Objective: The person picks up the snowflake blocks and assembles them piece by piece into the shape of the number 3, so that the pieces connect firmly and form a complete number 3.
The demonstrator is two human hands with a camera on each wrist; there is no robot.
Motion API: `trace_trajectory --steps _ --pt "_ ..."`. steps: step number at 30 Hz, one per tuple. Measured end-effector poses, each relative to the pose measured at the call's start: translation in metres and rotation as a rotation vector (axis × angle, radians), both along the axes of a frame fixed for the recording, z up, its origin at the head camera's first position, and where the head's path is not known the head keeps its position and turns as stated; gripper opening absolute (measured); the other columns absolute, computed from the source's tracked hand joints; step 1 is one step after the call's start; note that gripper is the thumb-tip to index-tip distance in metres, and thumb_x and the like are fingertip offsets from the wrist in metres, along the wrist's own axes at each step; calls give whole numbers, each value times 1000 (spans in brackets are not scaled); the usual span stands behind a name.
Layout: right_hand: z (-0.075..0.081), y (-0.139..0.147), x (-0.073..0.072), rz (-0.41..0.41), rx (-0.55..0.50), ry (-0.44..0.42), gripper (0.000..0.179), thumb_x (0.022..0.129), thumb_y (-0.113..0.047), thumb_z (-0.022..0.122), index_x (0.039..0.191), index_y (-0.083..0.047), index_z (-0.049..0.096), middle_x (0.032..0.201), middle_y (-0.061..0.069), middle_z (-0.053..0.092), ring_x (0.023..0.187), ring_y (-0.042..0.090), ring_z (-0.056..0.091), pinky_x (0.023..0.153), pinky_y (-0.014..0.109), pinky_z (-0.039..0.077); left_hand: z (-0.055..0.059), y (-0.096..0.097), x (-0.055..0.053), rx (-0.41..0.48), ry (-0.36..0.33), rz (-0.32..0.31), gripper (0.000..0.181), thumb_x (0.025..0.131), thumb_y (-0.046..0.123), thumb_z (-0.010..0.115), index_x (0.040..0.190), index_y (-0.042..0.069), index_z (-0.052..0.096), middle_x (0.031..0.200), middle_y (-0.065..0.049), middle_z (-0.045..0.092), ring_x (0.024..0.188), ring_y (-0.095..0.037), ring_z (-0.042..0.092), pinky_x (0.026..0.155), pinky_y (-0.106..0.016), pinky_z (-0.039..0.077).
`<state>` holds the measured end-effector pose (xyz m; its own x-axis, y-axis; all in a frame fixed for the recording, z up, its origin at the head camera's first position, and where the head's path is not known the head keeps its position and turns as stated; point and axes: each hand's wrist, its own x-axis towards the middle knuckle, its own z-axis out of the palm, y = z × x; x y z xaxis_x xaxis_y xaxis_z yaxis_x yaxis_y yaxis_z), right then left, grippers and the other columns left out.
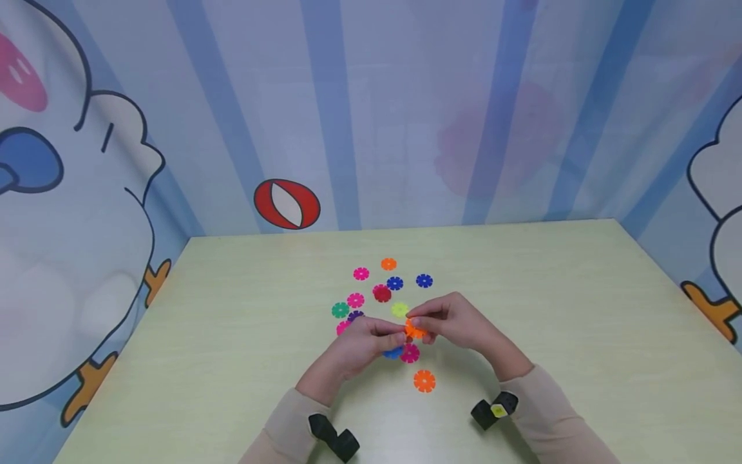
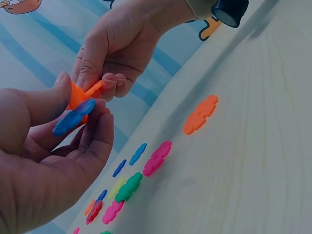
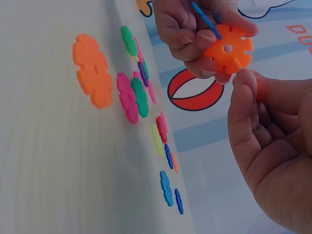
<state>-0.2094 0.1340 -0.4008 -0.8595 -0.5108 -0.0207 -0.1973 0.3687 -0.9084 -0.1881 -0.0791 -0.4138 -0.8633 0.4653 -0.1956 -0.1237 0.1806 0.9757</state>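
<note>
My left hand (image 1: pixel 366 348) pinches an orange notched disc (image 3: pixel 227 48), which has a blue notched disc (image 2: pixel 74 117) set crosswise in it. Across from it, my right hand (image 1: pixel 458 324) pinches a second orange notched disc (image 2: pixel 94 87) between thumb and fingers. This second disc meets the first at its edge; its far part is covered by the fingers. Whether the two are slotted together I cannot tell. Both hands are held above the table, close together. Under them lies a pink notched disc (image 1: pixel 409 354), with a green notched disc (image 3: pixel 140 97) beside it.
Nearer the person, a loose orange disc (image 1: pixel 424 381) lies flat on the pale table (image 1: pixel 232 361). Beyond the hands are several scattered discs, including a yellow one (image 1: pixel 400 310), a red one (image 1: pixel 382 294) and a dark blue one (image 1: pixel 424 281). A printed curtain (image 1: pixel 394 129) hangs behind.
</note>
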Motion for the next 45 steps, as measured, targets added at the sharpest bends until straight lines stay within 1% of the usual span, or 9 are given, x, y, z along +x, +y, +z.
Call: trace_trajectory --steps 2,7,12,17,23,29,36,40,45 --pt "1 1 -1 9 6 -3 25 93 -11 63 111 6 68 76 7 69 65 20 62 67 34 55 0 0 0 13 -12 -13 28 94 14 62 117 -2 67 108 -17 70 90 -13 63 76 -22 50" --pt "1 4 -2 49 3 -20 24 93 -10 63 110 6 69 76 8 68 65 20 61 66 29 54 1 0 -1 20 -49 -44 30 93 14 63 119 0 67 110 -16 70 95 -14 64 81 -25 53" --pt "1 4 -2 90 12 -35 22 94 -11 62 109 2 70 79 6 68 65 19 60 66 30 54 -1 -1 -3 51 -85 -66 30 93 14 63 119 -1 66 110 -16 69 96 -15 65 85 -27 53" --pt "2 2 -1 123 10 -62 22 94 -10 61 111 1 70 84 6 69 65 19 60 65 29 54 -3 -2 -4 64 -100 -47 31 94 17 62 117 -4 65 105 -9 71 94 -14 65 85 -29 53" --pt "2 0 0 153 9 -31 20 94 -7 61 110 1 70 87 7 67 65 19 59 65 35 55 -3 -2 -3 52 -88 -10 32 93 19 64 115 -4 66 106 -11 70 95 -16 65 86 -31 54" --pt "2 -1 2 151 14 -24 20 92 -6 62 109 0 71 90 8 67 64 20 59 64 35 55 -1 -1 -1 43 -89 10 31 91 18 66 113 -4 67 102 -11 72 90 -16 66 82 -29 55" --pt "2 -3 3 120 21 -46 22 92 -8 64 111 1 68 91 8 69 63 19 61 65 33 55 1 0 -1 52 -81 4 29 91 16 66 110 -5 68 99 -13 72 88 -16 68 80 -29 56" --pt "2 -3 2 115 27 -36 25 93 -10 63 114 3 66 91 8 68 66 21 63 67 33 56 0 -2 -1 38 -65 10 28 92 16 65 109 -6 68 99 -13 72 88 -17 68 81 -31 56" --pt "3 0 2 102 46 -34 31 93 -15 63 117 5 63 92 10 68 73 28 64 70 33 56 -2 -8 -3 1 -60 39 27 91 16 65 107 -5 68 99 -13 71 90 -18 68 83 -33 56"
